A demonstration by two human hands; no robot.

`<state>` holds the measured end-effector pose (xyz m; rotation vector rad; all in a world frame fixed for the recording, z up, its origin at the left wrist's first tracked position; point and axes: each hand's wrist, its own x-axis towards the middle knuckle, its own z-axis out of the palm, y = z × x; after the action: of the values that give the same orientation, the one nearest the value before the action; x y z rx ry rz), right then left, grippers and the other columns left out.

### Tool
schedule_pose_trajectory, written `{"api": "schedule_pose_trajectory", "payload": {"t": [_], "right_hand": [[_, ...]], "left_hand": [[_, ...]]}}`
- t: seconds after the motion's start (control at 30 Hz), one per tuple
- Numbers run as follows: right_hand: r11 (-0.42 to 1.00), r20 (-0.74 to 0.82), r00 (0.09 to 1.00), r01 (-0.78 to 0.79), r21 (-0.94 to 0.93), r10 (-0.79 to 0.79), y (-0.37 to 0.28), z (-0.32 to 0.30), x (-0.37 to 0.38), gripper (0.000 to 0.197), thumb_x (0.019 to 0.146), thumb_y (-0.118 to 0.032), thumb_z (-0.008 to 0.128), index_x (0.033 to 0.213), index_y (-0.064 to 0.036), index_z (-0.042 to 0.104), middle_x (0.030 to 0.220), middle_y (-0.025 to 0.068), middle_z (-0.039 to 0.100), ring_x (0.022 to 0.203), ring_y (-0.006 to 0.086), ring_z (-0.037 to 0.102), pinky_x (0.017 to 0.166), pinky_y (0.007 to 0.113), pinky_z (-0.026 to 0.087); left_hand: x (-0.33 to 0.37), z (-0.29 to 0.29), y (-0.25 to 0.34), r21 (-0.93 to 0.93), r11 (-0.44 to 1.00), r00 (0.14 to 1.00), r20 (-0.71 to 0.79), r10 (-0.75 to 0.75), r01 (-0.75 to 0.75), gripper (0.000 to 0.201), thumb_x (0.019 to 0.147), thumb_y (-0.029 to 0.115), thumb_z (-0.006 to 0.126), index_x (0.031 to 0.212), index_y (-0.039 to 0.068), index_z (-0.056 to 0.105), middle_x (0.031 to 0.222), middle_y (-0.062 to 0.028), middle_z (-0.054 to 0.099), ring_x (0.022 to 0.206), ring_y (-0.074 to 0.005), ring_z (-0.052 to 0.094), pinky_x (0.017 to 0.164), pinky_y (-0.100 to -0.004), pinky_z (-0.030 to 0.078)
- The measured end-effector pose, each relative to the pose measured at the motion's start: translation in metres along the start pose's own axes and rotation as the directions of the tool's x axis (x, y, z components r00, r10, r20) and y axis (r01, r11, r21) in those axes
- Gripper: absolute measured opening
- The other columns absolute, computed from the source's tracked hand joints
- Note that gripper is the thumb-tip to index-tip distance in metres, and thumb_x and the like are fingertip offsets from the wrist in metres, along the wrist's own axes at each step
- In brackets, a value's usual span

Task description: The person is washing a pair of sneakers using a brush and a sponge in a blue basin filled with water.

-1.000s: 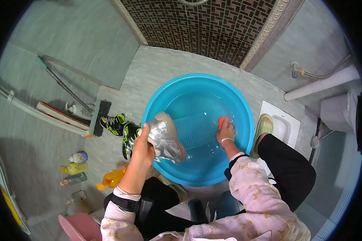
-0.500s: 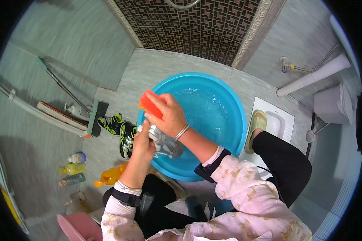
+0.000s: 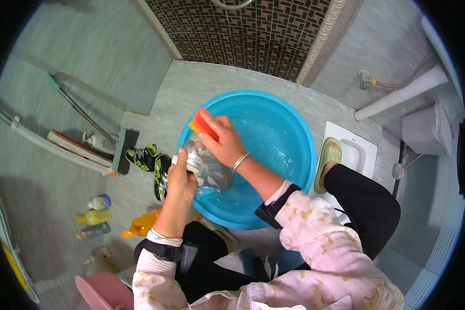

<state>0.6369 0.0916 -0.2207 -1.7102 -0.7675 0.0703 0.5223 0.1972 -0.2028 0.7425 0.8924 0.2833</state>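
My right hand is closed round a red scrubbing brush with orange bristles. The brush is at the far end of a wet silver-and-white shoe. My left hand grips the near left side of this shoe, thumb on top; its other fingers are partly hidden. Both hands are over the left part of a large blue basin holding water. A pair of black sneakers with neon-green marks lies on the floor, left of the basin.
Left of me are an orange bottle, several small bottles, a floor brush and a pink tub. At right, my slippered foot stands by a white squat toilet; beyond are a white pipe and a grey bin.
My right hand and the brush have shifted slightly right, and the brush is now turned more on edge. More of the shoe's silver upper shows. My left hand still grips the shoe.
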Motion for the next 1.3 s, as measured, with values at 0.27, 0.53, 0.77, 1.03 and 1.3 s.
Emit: {"api": "schedule_pose_trajectory", "payload": {"t": [0.27, 0.53, 0.77, 1.03, 1.3], "right_hand": [[0.852, -0.005, 0.935, -0.326, -0.409, 0.355, 0.132, -0.038, -0.119, 0.051, 0.079, -0.024, 0.062, 0.127, -0.0165, 0.046, 0.095, 0.0200, 0.053, 0.089, 0.0350, 0.053, 0.078, 0.042, 0.045], [0.495, -0.191, 0.778, -0.547, -0.675, 0.599, 0.162, -0.074, -0.128, 0.075, 0.073, -0.019, 0.067, 0.136, -0.0195, 0.027, 0.110, 0.0172, 0.046, 0.102, 0.0350, 0.049, 0.085, 0.044, 0.042], [0.755, -0.209, 0.842, -0.538, -0.376, 0.496, 0.203, -0.088, -0.137, 0.077, 0.067, -0.010, 0.066, 0.135, -0.0128, 0.030, 0.116, 0.0206, 0.047, 0.108, 0.0347, 0.048, 0.092, 0.042, 0.041], [0.999, 0.064, 0.997, 0.046, -0.012, -0.045, -0.011, -0.035, -0.008, 0.064, 0.072, -0.015, 0.065, 0.130, -0.0071, 0.041, 0.110, 0.0150, 0.052, 0.101, 0.0295, 0.052, 0.087, 0.037, 0.043], [0.973, -0.140, 0.989, 0.006, -0.231, -0.040, 0.018, 0.001, -0.059, 0.064, 0.073, -0.021, 0.069, 0.129, -0.0073, 0.043, 0.096, 0.0163, 0.051, 0.086, 0.0318, 0.052, 0.074, 0.039, 0.045]], "left_hand": [[-0.004, 0.007, 0.013, 0.021, 0.999, 0.999, 0.030, 0.027, -0.027, 0.038, 0.091, 0.028, 0.053, 0.113, -0.003, 0.049, 0.109, -0.0123, 0.058, 0.098, -0.0221, 0.058, 0.086, -0.0360, 0.047], [-0.003, 0.006, 0.016, 0.051, 0.999, 1.000, 0.001, 0.020, -0.020, 0.044, 0.090, 0.032, 0.054, 0.115, -0.003, 0.047, 0.113, -0.0127, 0.056, 0.102, -0.0228, 0.056, 0.087, -0.0358, 0.046], [-0.002, 0.023, 0.006, 0.069, 0.998, 1.000, 0.011, 0.001, -0.002, 0.042, 0.090, 0.032, 0.054, 0.113, -0.002, 0.048, 0.110, -0.0119, 0.057, 0.099, -0.0209, 0.057, 0.084, -0.0336, 0.048], [-0.007, 0.016, 0.005, 0.141, 0.990, 1.000, -0.017, 0.016, -0.014, 0.033, 0.089, 0.034, 0.055, 0.102, 0.003, 0.053, 0.092, -0.0058, 0.061, 0.076, -0.0132, 0.059, 0.058, -0.0256, 0.046], [0.000, 0.009, 0.000, 0.126, 0.992, 0.997, -0.078, 0.025, -0.015, 0.030, 0.088, 0.036, 0.057, 0.097, 0.008, 0.055, 0.082, -0.0017, 0.060, 0.064, -0.0096, 0.054, 0.046, -0.0235, 0.037]]}}
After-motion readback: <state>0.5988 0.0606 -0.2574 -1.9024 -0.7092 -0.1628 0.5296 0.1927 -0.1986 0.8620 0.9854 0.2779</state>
